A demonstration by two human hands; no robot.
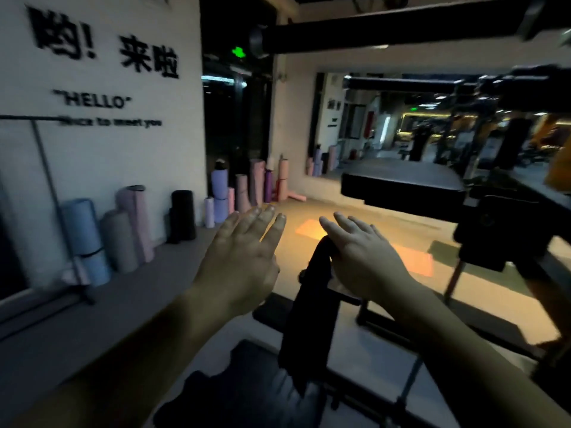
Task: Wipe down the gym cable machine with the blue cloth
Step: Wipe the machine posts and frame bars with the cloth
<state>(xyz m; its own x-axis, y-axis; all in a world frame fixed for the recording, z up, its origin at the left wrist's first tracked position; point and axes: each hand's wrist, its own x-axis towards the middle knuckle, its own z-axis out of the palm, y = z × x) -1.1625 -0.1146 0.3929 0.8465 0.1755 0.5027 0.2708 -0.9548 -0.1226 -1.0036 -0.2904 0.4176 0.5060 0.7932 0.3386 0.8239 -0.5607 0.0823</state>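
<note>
Both my arms reach forward in a dim gym. My left hand (244, 257) is spread flat in the air with straight fingers, holding nothing. My right hand (361, 251) holds the cloth (309, 319), which looks dark in this light and hangs down from under its thumb side; the other fingers are stretched out. The black cable machine (482, 217) stands to the right, with a padded block (401, 183) level with my hands and a thick black bar (386, 32) overhead. Neither hand touches the machine.
Rolled yoga mats (129, 230) stand along the white wall at left, behind a thin metal rack (55, 199). A mirror (401, 128) fills the far wall. A dark seat pad (247, 381) and black frame rails (386, 322) lie below my arms.
</note>
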